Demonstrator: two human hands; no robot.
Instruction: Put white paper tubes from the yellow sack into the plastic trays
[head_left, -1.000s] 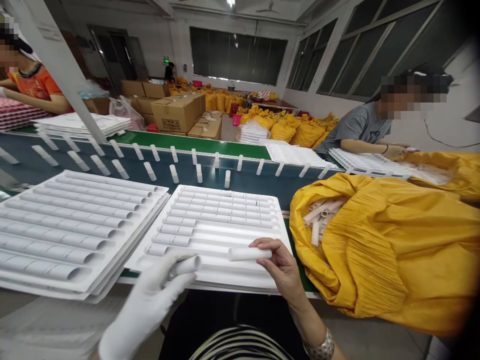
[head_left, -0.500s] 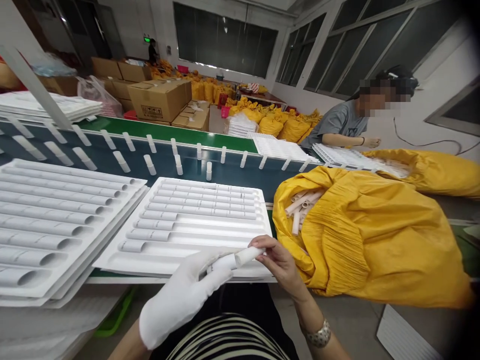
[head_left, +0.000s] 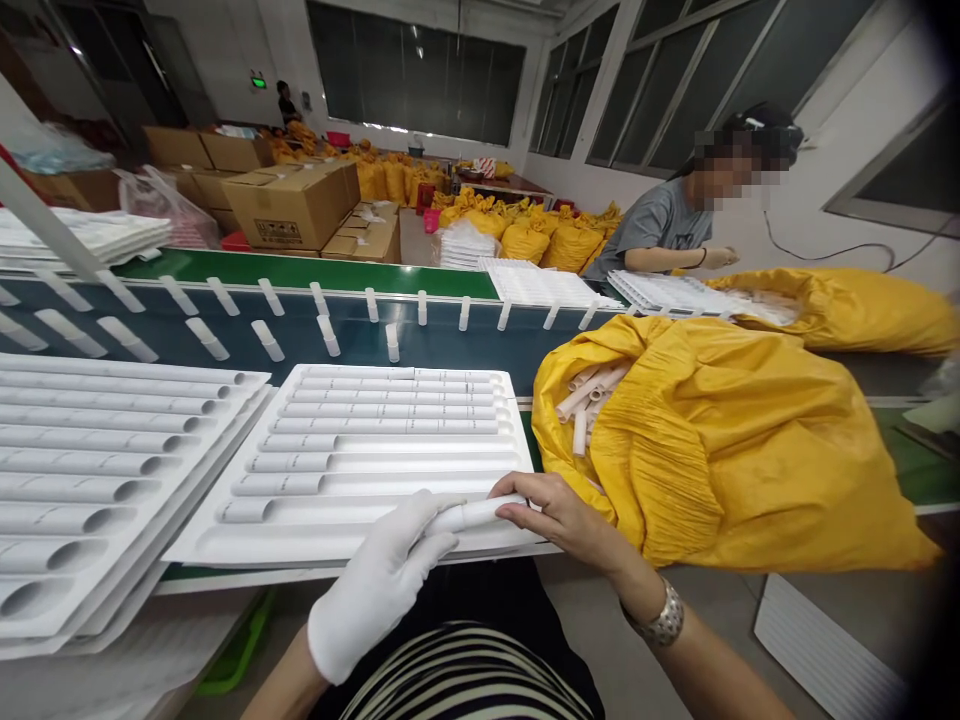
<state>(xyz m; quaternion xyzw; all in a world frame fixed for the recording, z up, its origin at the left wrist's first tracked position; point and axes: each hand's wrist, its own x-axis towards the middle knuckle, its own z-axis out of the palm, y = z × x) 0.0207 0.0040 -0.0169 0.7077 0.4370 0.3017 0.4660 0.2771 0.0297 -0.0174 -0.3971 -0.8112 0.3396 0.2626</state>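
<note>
Left grip: the gloved left grip (head_left: pixel 390 570) is closed round the left tube (head_left: pixel 446 520), fingers above and thumb below.
Right grip: the bare right grip (head_left: pixel 551 510) pinches the right tube (head_left: pixel 487 510) near its outer end, opened only to the tube's width.
Tubes: between both grips, end to end in one line, above the near edge of the tray (head_left: pixel 330 546).
Change: the two tubes were well apart at first, then met at an angle; now they lie straight (the join is hard to make out).
Beyond the grips: the tray's far rows are full, its nearer ones filled only at the left; then the belt (head_left: pixel 450 345) with short pieces (head_left: pixel 392 342) on it.
Left of the grips: a tray stack (head_left: pixel 217 480) on the counter (head_left: pixel 176 573).
Right of the grips: a yellow sack (head_left: pixel 750 450) of white tubes (head_left: pixel 581 400).
In the way: both grips partly cover the tray's near right corner.
Across: a person (head_left: pixel 652 235) in grey.
</note>
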